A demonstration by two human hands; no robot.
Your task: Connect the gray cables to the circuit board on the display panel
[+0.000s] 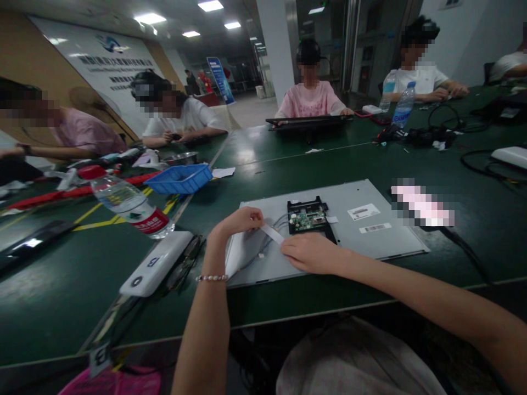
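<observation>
A flat grey metal display panel (349, 197) lies on the green table in front of me. On it sits a black bracket with a green circuit board (310, 219), and thin grey cables (282, 221) run from its left side. Between my hands stretches a short strip of white tape (272, 234). My left hand (247, 219) pinches its far left end, above the panel's left part. At the strip's other end, my right hand (308, 252) has its fingers closed, just in front of the board. Two white labels (363, 212) are stuck on the panel's right half.
To the left are a white power bank (156, 263), a water bottle (129, 203) with a red cap and a blue plastic tray (179, 178). A cable (465, 252) runs off at the right. Across the table, a person in pink (308, 99) holds a dark panel; others sit nearby.
</observation>
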